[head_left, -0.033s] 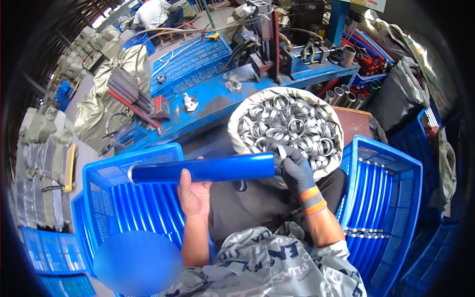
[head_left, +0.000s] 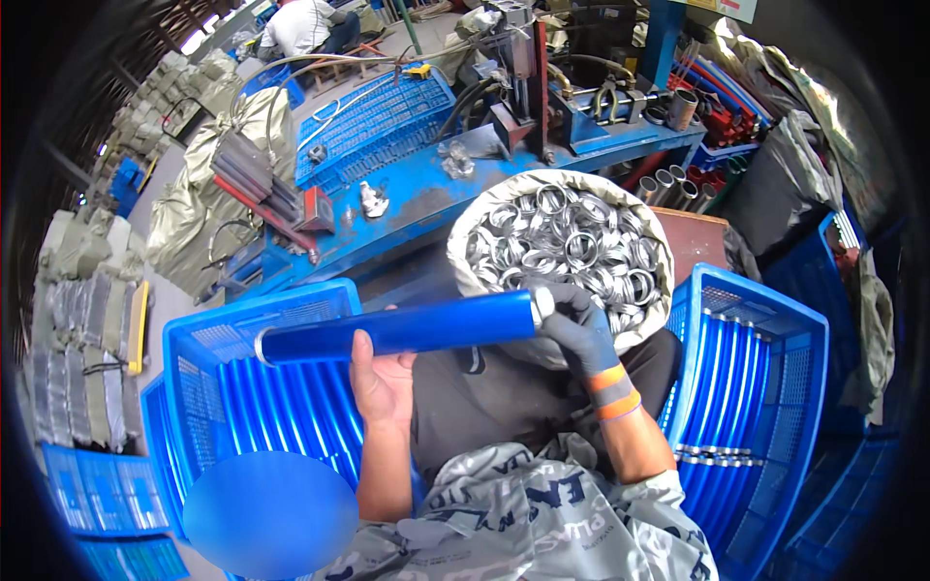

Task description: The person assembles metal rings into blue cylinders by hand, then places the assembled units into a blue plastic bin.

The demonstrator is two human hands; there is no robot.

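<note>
A shiny blue tube (head_left: 407, 326) lies nearly level across my lap, its right end slightly higher. My bare left hand (head_left: 384, 387) grips it from below near the middle, thumb on the near side. A pale metal ring (head_left: 263, 346) sits on the tube's left end. At the right end, another silver ring (head_left: 543, 302) is against the tube mouth, pinched by my right hand (head_left: 579, 331). That hand wears a dark glove with an orange and grey cuff. Whether this ring is seated cannot be seen. Just beyond, a white sack (head_left: 463, 254) holds many loose silver rings (head_left: 581, 250).
Blue crates of blue tubes stand on my left (head_left: 184, 334) and right (head_left: 814, 334). Ahead is a blue workbench (head_left: 392, 228) with a clamp machine (head_left: 601, 111) and a blue perforated crate (head_left: 373, 131). Grey sacks (head_left: 218, 184) lie left. A person (head_left: 300, 29) sits far off.
My right hand's ring now shows at the tube's right end, which has risen a little. The tube's left end has dipped slightly and shifted right. My left hand keeps its grip.
</note>
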